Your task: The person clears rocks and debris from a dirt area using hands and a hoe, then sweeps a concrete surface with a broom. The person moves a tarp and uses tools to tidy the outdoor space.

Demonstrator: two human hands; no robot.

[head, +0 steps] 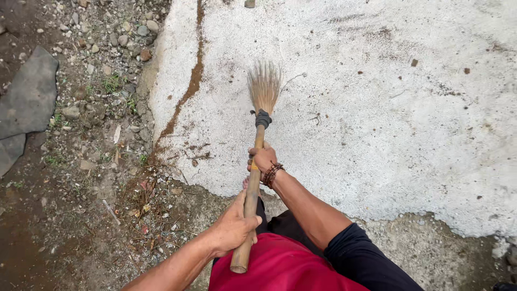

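I hold a broom with a bamboo handle (252, 188) and a fan of stiff brown bristles (264, 86) bound by a dark wrap. My left hand (234, 226) grips the handle near its lower end. My right hand (263, 159), with a beaded bracelet at the wrist, grips it higher up, just below the wrap. The bristles rest on a rough white concrete slab (377, 108). A bare foot shows partly under the handle.
A brown streak of dirt (188, 86) runs along the slab's left part. Left of the slab lies soil with pebbles, twigs and dry leaves (107, 134). A flat grey stone (29, 97) sits at the far left. Gravel borders the slab's near edge.
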